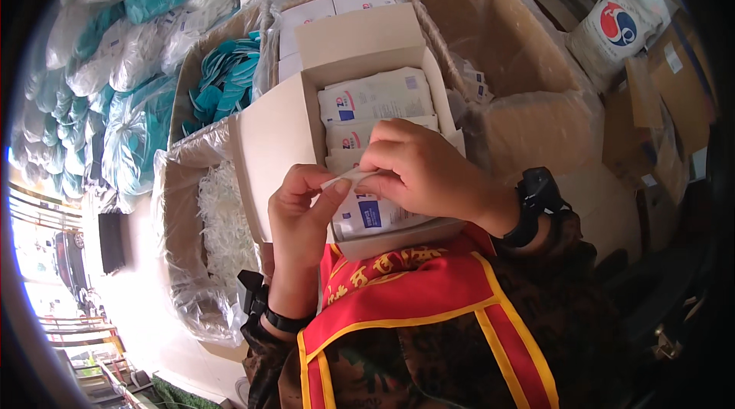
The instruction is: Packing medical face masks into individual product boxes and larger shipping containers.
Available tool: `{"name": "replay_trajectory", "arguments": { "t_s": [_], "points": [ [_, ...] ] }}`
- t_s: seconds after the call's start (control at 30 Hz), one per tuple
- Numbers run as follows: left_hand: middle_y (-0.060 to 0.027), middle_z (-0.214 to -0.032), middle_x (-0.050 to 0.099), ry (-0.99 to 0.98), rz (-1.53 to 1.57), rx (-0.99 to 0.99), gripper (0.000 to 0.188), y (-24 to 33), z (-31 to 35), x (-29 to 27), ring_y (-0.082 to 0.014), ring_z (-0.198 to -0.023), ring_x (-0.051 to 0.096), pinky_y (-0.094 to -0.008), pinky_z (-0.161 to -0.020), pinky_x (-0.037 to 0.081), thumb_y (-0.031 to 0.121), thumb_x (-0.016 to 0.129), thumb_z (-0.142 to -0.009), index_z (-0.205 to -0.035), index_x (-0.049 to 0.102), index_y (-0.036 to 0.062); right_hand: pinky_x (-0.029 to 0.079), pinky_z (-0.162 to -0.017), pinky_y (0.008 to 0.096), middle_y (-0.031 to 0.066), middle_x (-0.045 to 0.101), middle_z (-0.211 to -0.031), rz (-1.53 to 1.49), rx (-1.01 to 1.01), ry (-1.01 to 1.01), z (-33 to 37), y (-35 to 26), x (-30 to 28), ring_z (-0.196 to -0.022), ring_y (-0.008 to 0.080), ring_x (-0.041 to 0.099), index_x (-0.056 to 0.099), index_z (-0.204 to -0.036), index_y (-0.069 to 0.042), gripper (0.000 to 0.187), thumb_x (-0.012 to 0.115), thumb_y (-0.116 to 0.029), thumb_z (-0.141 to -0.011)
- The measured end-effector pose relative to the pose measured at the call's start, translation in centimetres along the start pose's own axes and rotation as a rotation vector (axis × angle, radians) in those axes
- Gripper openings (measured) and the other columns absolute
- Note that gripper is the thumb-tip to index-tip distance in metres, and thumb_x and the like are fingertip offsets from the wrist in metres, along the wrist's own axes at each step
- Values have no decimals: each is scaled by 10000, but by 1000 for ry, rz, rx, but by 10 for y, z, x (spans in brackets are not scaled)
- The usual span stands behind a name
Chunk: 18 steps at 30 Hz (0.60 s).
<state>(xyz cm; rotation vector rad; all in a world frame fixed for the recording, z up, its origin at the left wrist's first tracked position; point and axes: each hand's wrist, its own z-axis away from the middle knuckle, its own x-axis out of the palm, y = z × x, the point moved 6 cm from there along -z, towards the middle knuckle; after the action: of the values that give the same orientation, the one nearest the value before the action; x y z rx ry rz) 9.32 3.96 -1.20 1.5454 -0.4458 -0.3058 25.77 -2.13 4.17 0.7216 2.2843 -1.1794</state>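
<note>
Both of my hands meet over an open white carton [272, 153] in front of my body. My left hand [302, 206] pinches one end of a thin white strip [348, 176] between thumb and fingers. Its other end is pinched by my right hand [421, 172], palm down. I cannot tell whether the strip is the edge of a packet or a loose piece. Inside the carton, white plastic packets with blue and pink print stand in a row. The rear packet [375, 99] shows plainly; the front packet [383, 216] is partly under my right hand.
Around the carton stand plastic-lined bins: one with teal flat pieces [226, 76], one with clear plastic scraps [222, 214], and a brown bin [490, 34] with a few packets. White boxes [364, 0] lie behind. Bagged goods [142, 57] pile at left; a white sack [616, 30] stands right.
</note>
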Motion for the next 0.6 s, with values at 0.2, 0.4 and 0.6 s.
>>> {"name": "replay_trajectory", "arguments": {
  "t_s": [0.2,0.4,0.6],
  "points": [
    [-42,-828,679,-19,51,-27,57,14,1,16,-75,-754,609,-210,-693,486,31,684,-906,-900,639,-4,492,-718,409,92,540,-806,-57,33,45,-3,-2,3,-815,298,582,617,-779,-47,161,756,-121,-747],
    [-33,-801,670,22,303,-63,80,5,-1,16,-69,-713,594,-205,-645,461,43,653,-925,-855,626,15,472,-730,375,79,517,-859,114,-155,73,-3,-21,2,-848,278,553,578,-792,-68,167,736,-86,-740],
    [-11,-742,631,157,414,-126,112,-8,-9,5,-77,-667,580,-211,-625,459,44,646,-928,-821,612,39,466,-733,346,56,513,-862,238,-384,-45,-5,-47,6,-837,226,540,579,-801,-86,94,610,-160,-751]
  ]
}}
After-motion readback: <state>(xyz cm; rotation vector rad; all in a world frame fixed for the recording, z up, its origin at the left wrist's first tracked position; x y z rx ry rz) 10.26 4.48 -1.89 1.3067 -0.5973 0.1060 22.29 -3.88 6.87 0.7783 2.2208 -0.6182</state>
